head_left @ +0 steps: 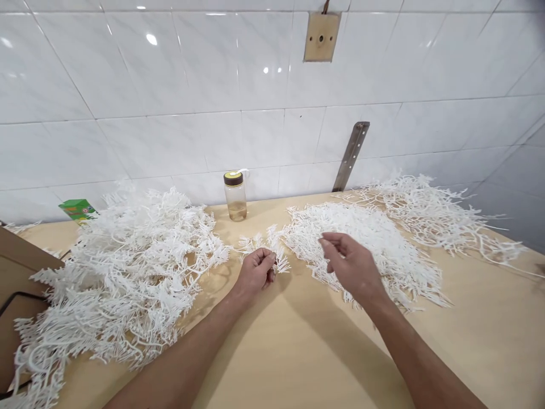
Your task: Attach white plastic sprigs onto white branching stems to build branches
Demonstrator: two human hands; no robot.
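Observation:
My left hand (255, 271) is closed in a pinch over the middle of the table. Between its thumb and fingers is a white plastic sprig (279, 255) with thin branching tips. My right hand (353, 267) hovers in front of the middle pile of short white sprigs (370, 227). Its thumb and fingers are drawn together, and I cannot make out whether anything small is between them. A large tangled heap of white branched sprigs (136, 272) lies to the left of my left hand.
A looser pile of white branched stems (438, 210) lies at the back right. Against the tiled wall stand a bottle with a dark lid (235, 196) and a perforated metal strip (351, 156). A green carton (79, 210) and a brown box (21, 267) are at the left.

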